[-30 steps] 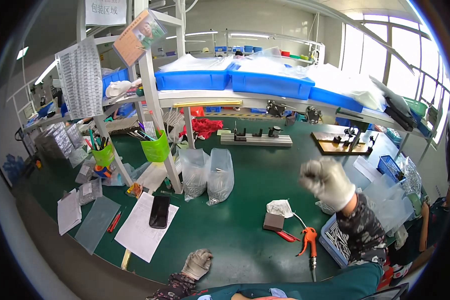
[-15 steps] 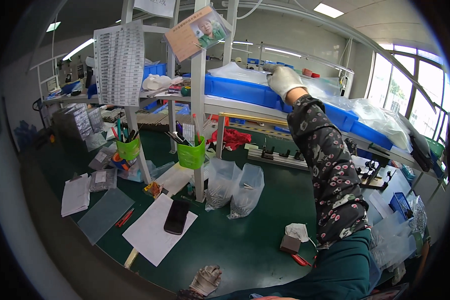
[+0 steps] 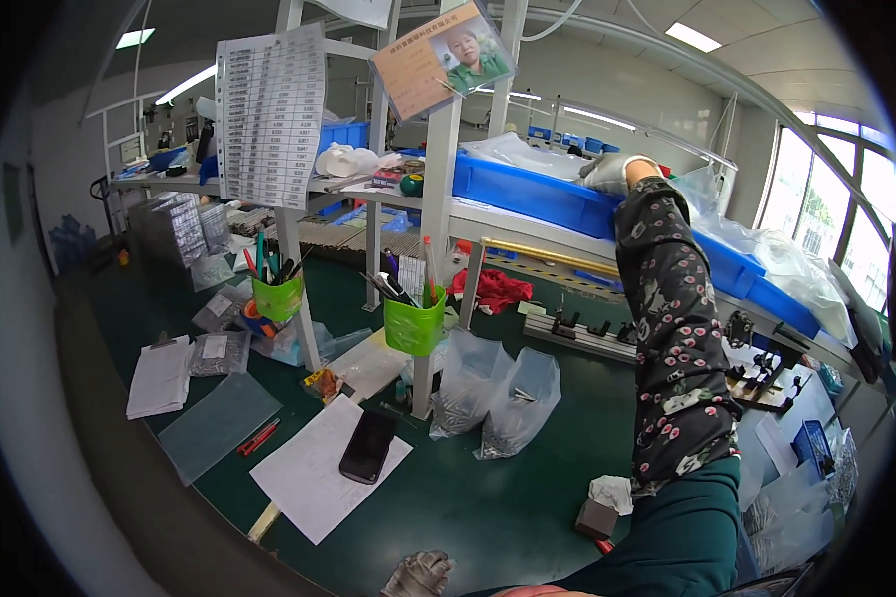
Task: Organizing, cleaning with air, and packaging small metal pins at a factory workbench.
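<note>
My right arm, in a dark flowered sleeve cover, stretches up to the shelf. My right hand (image 3: 609, 173), in a pale glove, dips over the rim of a long blue bin (image 3: 538, 189) beside clear plastic bags (image 3: 518, 151); its fingertips are hidden there. My left hand (image 3: 418, 575), in a worn grey glove, rests at the table's near edge with its fingers curled in, and nothing shows in it. Near it lie a white sheet (image 3: 309, 478) and a black phone (image 3: 367, 446).
Two clear bags of metal pins (image 3: 520, 403) stand by the shelf post. Green pen cups (image 3: 414, 323) hang on posts. A brown block (image 3: 596, 518) and crumpled white paper (image 3: 610, 494) sit by my right elbow. A black fixture (image 3: 767, 378) and more bags (image 3: 796, 507) are at right.
My right hand has gone lower, behind the blue bin's rim. The view has shifted, so the shelf and table things appear farther right. My left hand sits closer to the lower edge.
</note>
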Demonstrator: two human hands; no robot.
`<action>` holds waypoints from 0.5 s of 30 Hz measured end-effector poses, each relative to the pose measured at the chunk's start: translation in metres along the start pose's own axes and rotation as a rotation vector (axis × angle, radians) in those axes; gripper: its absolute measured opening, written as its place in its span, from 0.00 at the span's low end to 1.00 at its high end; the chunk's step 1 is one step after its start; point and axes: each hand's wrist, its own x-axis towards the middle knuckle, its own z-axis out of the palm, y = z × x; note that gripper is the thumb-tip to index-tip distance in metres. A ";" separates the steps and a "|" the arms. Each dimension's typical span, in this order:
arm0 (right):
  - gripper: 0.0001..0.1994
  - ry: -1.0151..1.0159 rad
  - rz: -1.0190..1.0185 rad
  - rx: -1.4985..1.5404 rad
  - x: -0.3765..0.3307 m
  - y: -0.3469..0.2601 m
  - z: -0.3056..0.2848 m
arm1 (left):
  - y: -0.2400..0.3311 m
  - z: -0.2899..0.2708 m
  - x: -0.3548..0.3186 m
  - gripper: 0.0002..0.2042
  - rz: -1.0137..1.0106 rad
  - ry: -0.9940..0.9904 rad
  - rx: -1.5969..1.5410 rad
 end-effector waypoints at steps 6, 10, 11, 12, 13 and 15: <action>0.26 -0.025 -0.012 -0.091 0.023 0.012 0.003 | 0.053 -0.030 0.031 0.15 0.309 -0.282 0.238; 0.20 0.328 -0.017 0.000 0.023 0.010 0.015 | 0.090 -0.039 0.054 0.19 0.328 -0.232 -0.655; 0.19 0.380 -0.023 -0.013 0.015 0.007 0.020 | 0.098 -0.038 0.060 0.20 0.322 -0.209 -0.879; 0.18 0.438 -0.039 -0.016 0.009 -0.001 0.019 | 0.108 -0.043 0.062 0.21 0.319 -0.176 -1.089; 0.18 0.442 -0.050 -0.010 0.006 -0.006 0.016 | 0.118 -0.046 0.063 0.22 0.316 -0.144 -1.302; 0.16 0.485 -0.041 0.031 0.001 -0.012 0.011 | 0.123 -0.046 0.063 0.23 0.314 -0.112 -1.517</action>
